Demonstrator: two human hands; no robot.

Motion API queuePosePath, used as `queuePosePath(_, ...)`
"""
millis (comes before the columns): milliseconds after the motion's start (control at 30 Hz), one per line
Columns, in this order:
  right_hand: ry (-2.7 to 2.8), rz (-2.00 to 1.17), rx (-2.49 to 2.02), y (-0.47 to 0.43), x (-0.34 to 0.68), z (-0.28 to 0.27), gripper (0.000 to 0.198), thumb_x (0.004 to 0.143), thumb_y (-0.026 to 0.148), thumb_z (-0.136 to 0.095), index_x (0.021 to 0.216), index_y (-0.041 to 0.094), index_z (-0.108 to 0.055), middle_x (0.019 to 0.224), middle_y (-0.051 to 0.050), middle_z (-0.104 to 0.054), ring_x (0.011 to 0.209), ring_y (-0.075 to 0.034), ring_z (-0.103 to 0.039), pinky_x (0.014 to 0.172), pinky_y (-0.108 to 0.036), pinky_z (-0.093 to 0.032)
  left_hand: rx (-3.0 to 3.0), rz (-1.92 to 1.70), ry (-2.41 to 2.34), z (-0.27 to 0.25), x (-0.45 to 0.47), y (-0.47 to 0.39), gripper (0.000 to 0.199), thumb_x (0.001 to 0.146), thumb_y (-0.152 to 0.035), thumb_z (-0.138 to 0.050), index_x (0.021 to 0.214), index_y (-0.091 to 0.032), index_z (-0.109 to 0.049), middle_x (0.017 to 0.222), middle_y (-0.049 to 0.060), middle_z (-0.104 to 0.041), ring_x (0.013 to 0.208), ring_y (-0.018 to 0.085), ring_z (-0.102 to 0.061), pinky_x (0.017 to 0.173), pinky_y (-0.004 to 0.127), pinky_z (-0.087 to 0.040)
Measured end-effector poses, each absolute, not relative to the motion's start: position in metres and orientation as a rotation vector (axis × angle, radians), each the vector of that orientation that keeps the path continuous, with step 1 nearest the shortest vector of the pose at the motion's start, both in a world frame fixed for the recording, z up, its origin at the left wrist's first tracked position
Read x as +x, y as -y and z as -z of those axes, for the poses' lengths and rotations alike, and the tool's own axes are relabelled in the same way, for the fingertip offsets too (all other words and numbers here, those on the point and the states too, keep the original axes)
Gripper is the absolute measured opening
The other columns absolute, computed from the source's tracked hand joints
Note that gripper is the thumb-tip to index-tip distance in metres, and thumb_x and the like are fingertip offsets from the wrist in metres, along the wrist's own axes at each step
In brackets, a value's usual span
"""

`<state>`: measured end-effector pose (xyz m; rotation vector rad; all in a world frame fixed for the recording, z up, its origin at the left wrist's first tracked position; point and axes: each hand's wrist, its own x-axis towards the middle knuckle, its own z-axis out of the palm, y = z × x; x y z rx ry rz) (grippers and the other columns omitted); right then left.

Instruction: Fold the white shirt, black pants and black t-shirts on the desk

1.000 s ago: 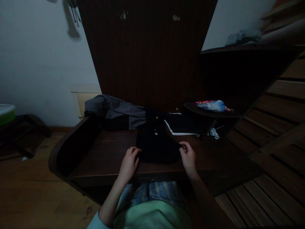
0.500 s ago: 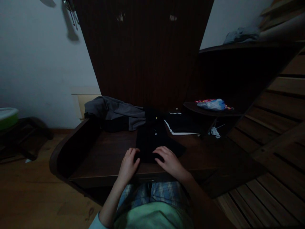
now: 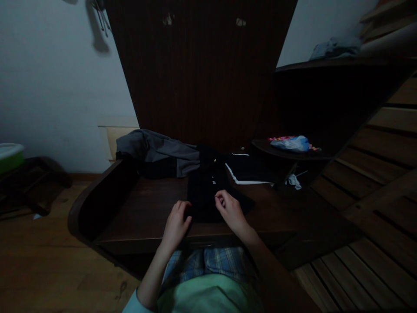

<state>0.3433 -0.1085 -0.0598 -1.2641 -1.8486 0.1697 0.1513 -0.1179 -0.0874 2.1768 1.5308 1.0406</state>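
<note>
A black garment (image 3: 205,191) with a small white print lies on the dark wooden desktop in front of me. At its near left edge rests my left hand (image 3: 177,221), the fingers bent and the thumb apart from them. My right hand (image 3: 230,212) is over the garment's near right part, thumb and forefinger pinched together on the black cloth. How much cloth is in the pinch is hard to make out in the dim light. Behind the garment on the right is a folded black piece with a white edge (image 3: 249,180).
A grey garment (image 3: 156,150) lies bunched at the back left, by the raised wooden side (image 3: 87,208). On a small shelf at the right sits a blue-and-white plastic bag (image 3: 291,143), with crumpled white paper (image 3: 294,181) below. A dark panel (image 3: 202,78) rises behind.
My right hand has moved a little up and away from me, and its thumb and forefinger have closed into a pinch. The left hand stays at the garment's edge.
</note>
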Motion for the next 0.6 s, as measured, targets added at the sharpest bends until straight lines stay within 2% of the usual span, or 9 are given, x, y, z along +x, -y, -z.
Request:
queuePosePath(200,1.778,-0.256,-1.251,0.104,0.335,0.062,0.013,0.081,0.019,-0.040,0.085,0.019,-0.052,0.068,-0.001,-0.056,0.058,-0.012,-0.056,0.055,-0.022,-0.042,2.202,-1.052,-1.569,0.087,0.152,0.120,0.030,0.065,-0.005,-0.047,0.090,-0.020,-0.049,0.088,0.003,-0.051,0.085,0.020,-0.052,0.075,0.032,-0.045)
queuePosePath(367,1.815,-0.187,-1.214,0.105,0.337,0.057,0.021,0.078,0.015,-0.039,0.089,0.018,-0.057,0.074,-0.003,-0.059,0.062,-0.013,-0.055,0.056,-0.022,-0.041,2.217,-1.067,-1.572,0.086,0.152,0.120,0.032,0.065,-0.005,-0.046,0.093,-0.020,-0.049,0.091,0.004,-0.051,0.090,0.020,-0.051,0.078,0.033,-0.044)
queuePosePath(600,1.740,-0.118,-1.243,0.105,0.338,0.052,0.023,0.078,0.014,-0.037,0.078,0.019,-0.060,0.072,-0.002,-0.057,0.059,-0.012,-0.051,0.057,-0.023,-0.038,2.134,-1.057,-1.643,0.085,0.152,0.119,0.032,0.065,-0.005,-0.048,0.093,-0.020,-0.047,0.091,0.004,-0.050,0.091,0.021,-0.051,0.079,0.036,-0.044)
